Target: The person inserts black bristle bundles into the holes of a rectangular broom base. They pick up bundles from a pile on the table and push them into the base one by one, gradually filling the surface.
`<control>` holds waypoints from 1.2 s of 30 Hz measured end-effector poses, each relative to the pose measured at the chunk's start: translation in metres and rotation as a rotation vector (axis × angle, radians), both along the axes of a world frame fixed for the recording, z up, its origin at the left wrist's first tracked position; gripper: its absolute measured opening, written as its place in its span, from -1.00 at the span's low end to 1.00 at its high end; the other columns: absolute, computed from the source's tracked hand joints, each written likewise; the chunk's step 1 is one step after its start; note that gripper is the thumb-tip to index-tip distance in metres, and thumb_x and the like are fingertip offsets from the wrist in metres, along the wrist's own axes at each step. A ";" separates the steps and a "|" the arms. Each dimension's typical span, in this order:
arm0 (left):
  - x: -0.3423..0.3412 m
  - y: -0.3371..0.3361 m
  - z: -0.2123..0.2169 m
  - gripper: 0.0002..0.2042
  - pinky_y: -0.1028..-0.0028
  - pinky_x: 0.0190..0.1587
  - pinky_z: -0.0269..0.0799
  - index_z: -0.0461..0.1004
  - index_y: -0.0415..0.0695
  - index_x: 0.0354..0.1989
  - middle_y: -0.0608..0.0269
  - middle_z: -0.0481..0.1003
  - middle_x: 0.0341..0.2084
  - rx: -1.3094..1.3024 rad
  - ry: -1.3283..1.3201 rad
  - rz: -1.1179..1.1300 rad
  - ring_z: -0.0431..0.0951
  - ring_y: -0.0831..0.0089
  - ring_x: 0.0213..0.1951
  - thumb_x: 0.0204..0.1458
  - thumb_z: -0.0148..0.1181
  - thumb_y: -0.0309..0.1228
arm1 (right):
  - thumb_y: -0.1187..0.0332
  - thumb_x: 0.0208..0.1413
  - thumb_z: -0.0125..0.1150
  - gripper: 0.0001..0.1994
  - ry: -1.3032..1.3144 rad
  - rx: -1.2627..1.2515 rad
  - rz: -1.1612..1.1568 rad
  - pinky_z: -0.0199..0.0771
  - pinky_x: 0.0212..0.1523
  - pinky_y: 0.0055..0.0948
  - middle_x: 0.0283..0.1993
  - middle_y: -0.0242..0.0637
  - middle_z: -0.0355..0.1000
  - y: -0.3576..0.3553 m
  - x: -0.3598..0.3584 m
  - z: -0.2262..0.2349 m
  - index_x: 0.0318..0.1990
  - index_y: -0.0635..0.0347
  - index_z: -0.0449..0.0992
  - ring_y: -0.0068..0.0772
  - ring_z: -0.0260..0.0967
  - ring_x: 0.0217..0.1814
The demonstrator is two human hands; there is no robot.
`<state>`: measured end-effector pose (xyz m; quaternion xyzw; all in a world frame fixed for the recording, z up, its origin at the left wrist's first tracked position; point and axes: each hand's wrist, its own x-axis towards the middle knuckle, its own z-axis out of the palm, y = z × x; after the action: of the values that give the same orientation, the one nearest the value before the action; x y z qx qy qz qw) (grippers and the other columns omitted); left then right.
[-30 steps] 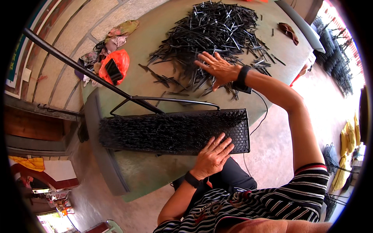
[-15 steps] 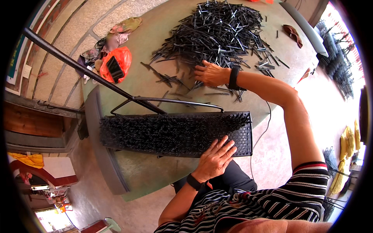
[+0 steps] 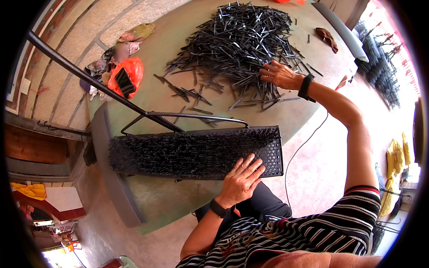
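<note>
A long black perforated panel (image 3: 273,157), bristling with short black rods, lies across the near edge of a green table (image 3: 290,120). My left hand (image 3: 241,181) rests flat on the panel's near right end, fingers spread. My right hand (image 3: 279,75) reaches far out to the right edge of a big heap of loose black rods (image 3: 237,42) and lies on them with fingers curled; whether it grips any I cannot tell. Both wrists wear black bands.
A black metal frame with a long bar (image 3: 134,107) runs from the upper left to the panel. An orange plastic bag (image 3: 127,73) and cloths lie at the table's left. Stray rods (image 3: 187,94) are scattered mid-table. More black racks (image 3: 380,67) stand far right.
My right hand has moved farther away from me and to the right, up to the edge of the rod heap. My left hand stays on the panel.
</note>
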<state>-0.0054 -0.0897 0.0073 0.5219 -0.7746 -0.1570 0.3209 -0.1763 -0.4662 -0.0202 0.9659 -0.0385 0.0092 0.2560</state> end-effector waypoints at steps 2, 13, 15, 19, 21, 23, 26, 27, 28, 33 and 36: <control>0.000 0.001 -0.002 -0.69 0.20 0.14 0.23 0.53 -0.01 -0.11 0.30 0.43 0.00 -0.007 -0.009 0.010 0.32 0.27 0.14 -0.09 0.21 -0.37 | 0.45 -0.11 0.08 -0.45 0.032 0.099 -0.106 -0.02 0.25 -0.03 0.29 -0.17 0.07 0.009 -0.016 0.012 0.15 0.09 0.25 -0.17 -0.03 0.36; -0.001 0.000 0.001 -0.70 0.20 0.14 0.22 0.54 -0.03 -0.13 0.29 0.43 0.00 0.006 -0.028 0.017 0.33 0.26 0.14 -0.11 0.21 -0.39 | -0.08 -0.18 0.27 0.01 -0.002 0.319 -0.125 -0.20 0.32 0.07 0.40 -0.04 -0.23 0.050 0.012 0.002 0.31 0.32 -0.14 -0.14 -0.32 0.46; -0.001 0.001 0.002 -0.70 0.21 0.14 0.23 0.54 -0.03 -0.13 0.29 0.43 0.00 0.007 -0.021 0.020 0.33 0.26 0.14 -0.12 0.22 -0.40 | 0.01 -0.23 0.34 -0.01 -0.138 0.291 -0.109 -0.03 0.25 -0.03 0.31 0.04 -0.05 0.045 0.037 -0.003 0.26 0.43 -0.05 -0.08 -0.12 0.38; -0.002 -0.001 0.005 -0.69 0.22 0.14 0.22 0.53 -0.03 -0.13 0.30 0.43 0.00 0.010 -0.021 0.008 0.33 0.27 0.14 -0.12 0.22 -0.40 | 0.00 -0.29 0.37 -0.14 -0.209 0.371 -0.295 0.20 -0.05 -0.22 -0.07 -0.06 0.23 0.026 0.077 -0.017 0.08 0.51 0.19 -0.16 0.18 0.00; 0.000 0.000 0.004 -0.69 0.22 0.14 0.22 0.53 -0.02 -0.11 0.30 0.43 0.01 0.018 -0.028 0.011 0.32 0.28 0.14 -0.11 0.22 -0.39 | -0.08 -0.38 0.39 -0.12 -0.066 0.443 -0.391 0.20 -0.12 -0.25 -0.15 -0.10 0.27 0.016 0.093 -0.003 0.01 0.50 0.26 -0.17 0.18 -0.01; -0.001 0.000 0.003 -0.68 0.22 0.15 0.22 0.52 -0.02 -0.10 0.31 0.42 0.02 0.019 -0.026 0.009 0.32 0.28 0.15 -0.11 0.22 -0.39 | -0.10 -0.48 0.43 -0.24 -0.013 0.423 -0.423 0.20 -0.16 -0.28 -0.16 -0.13 0.31 0.015 0.102 0.008 -0.18 0.38 0.43 -0.18 0.18 -0.01; 0.001 0.001 0.004 -0.68 0.22 0.15 0.21 0.51 -0.03 -0.09 0.31 0.41 0.03 0.024 -0.025 0.001 0.30 0.28 0.16 -0.10 0.22 -0.39 | -0.05 -0.46 0.42 -0.45 0.069 0.428 -0.399 0.20 -0.15 -0.27 -0.15 -0.13 0.32 0.015 0.107 0.017 -0.38 0.25 0.54 -0.18 0.18 0.01; 0.000 -0.001 0.005 -0.68 0.22 0.16 0.21 0.51 -0.03 -0.09 0.31 0.41 0.03 0.027 -0.024 -0.006 0.30 0.28 0.16 -0.09 0.21 -0.39 | -0.05 -0.46 0.42 -0.44 0.084 0.436 -0.387 0.21 -0.14 -0.27 -0.15 -0.12 0.32 0.013 0.105 0.017 -0.38 0.26 0.54 -0.17 0.18 0.01; 0.000 -0.001 0.005 -0.68 0.22 0.16 0.21 0.51 -0.03 -0.09 0.31 0.40 0.03 0.029 -0.017 -0.011 0.30 0.28 0.16 -0.09 0.21 -0.39 | -0.05 -0.47 0.42 -0.44 0.105 0.442 -0.374 0.21 -0.13 -0.26 -0.15 -0.11 0.32 0.012 0.101 0.017 -0.37 0.26 0.54 -0.17 0.19 0.01; 0.001 0.000 0.000 -0.68 0.21 0.16 0.21 0.51 -0.03 -0.09 0.32 0.40 0.03 0.014 -0.001 -0.004 0.29 0.28 0.17 -0.09 0.22 -0.38 | 0.07 -0.31 0.37 -0.55 0.125 0.403 -0.266 0.25 -0.07 -0.20 -0.13 -0.03 0.29 0.021 0.074 0.006 -0.38 0.32 0.51 -0.10 0.23 -0.03; 0.001 0.000 0.000 -0.68 0.20 0.15 0.21 0.51 -0.03 -0.09 0.31 0.41 0.02 0.010 0.000 -0.003 0.29 0.28 0.16 -0.10 0.22 -0.38 | 0.12 -0.25 0.35 -0.57 0.121 0.463 -0.326 0.26 -0.05 -0.18 -0.12 -0.01 0.28 0.021 0.060 0.004 -0.37 0.37 0.50 -0.06 0.23 -0.03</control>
<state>-0.0048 -0.0893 0.0070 0.5225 -0.7744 -0.1616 0.3181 -0.1166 -0.4456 -0.0157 0.9784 -0.1791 -0.0990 0.0286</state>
